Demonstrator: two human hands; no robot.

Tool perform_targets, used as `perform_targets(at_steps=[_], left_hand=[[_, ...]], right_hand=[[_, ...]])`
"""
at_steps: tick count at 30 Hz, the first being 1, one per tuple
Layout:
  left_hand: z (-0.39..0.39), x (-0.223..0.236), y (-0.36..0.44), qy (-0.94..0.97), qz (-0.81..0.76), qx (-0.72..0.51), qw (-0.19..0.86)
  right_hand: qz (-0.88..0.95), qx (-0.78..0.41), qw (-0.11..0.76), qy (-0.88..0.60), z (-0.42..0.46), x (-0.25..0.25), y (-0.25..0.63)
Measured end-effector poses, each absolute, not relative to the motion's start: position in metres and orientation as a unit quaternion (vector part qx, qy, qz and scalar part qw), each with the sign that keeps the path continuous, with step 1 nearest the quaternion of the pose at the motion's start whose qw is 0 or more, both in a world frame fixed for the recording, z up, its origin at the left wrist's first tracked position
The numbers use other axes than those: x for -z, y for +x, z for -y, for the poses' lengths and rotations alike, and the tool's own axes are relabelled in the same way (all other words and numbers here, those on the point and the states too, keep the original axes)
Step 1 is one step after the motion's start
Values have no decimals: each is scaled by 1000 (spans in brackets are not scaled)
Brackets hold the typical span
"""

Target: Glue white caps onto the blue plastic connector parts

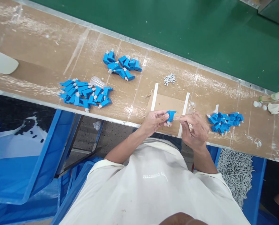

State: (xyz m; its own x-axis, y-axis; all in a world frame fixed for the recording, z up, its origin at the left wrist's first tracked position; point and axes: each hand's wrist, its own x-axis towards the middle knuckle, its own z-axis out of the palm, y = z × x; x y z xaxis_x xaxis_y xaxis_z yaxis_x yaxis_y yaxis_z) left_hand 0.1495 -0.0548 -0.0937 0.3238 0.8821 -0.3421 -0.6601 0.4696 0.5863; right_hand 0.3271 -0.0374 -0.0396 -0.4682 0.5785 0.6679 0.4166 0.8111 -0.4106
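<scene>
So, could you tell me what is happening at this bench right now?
A person in a white shirt holds a small blue part in the left hand and puts a thin stick, pinched in the right hand, to it, over a cardboard pad. Piles of blue parts lie to the left, further back and to the right. A heap of small grey pieces sits behind the pad.

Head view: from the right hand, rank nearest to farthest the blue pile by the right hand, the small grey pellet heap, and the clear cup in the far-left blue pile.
From the right hand:
1. Blue pile, just beside it on the right.
2. Grey pellet heap, farther back on the bench, slightly left.
3. Clear cup, far left, in the left blue pile.
</scene>
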Motion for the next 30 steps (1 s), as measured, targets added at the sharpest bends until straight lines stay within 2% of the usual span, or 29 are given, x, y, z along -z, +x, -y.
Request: perform_targets(at_steps=[3, 7, 12, 17, 22, 26, 30], left_hand=[[55, 94, 147, 170, -321, -488, 794], [53, 97, 137, 155, -333, -518, 772], [48, 103, 122, 136, -348, -547, 749], [48, 114, 116, 133, -349, -554, 744], [49, 121, 114, 125, -330, -560, 749], [51, 121, 114, 121, -324, -568, 747], [52, 120, 115, 115, -326, -573, 744]], right_hand=[[830, -140, 439, -315, 36, 43, 331], [741, -208, 459, -444, 26, 54, 342], [779, -246, 367, -445, 19, 76, 347], [798, -220, 319, -461, 11, 83, 353], [783, -199, 304, -505, -56, 90, 350], [821, -178, 266, -472, -120, 110, 333], [858, -143, 245, -429, -146, 121, 323]])
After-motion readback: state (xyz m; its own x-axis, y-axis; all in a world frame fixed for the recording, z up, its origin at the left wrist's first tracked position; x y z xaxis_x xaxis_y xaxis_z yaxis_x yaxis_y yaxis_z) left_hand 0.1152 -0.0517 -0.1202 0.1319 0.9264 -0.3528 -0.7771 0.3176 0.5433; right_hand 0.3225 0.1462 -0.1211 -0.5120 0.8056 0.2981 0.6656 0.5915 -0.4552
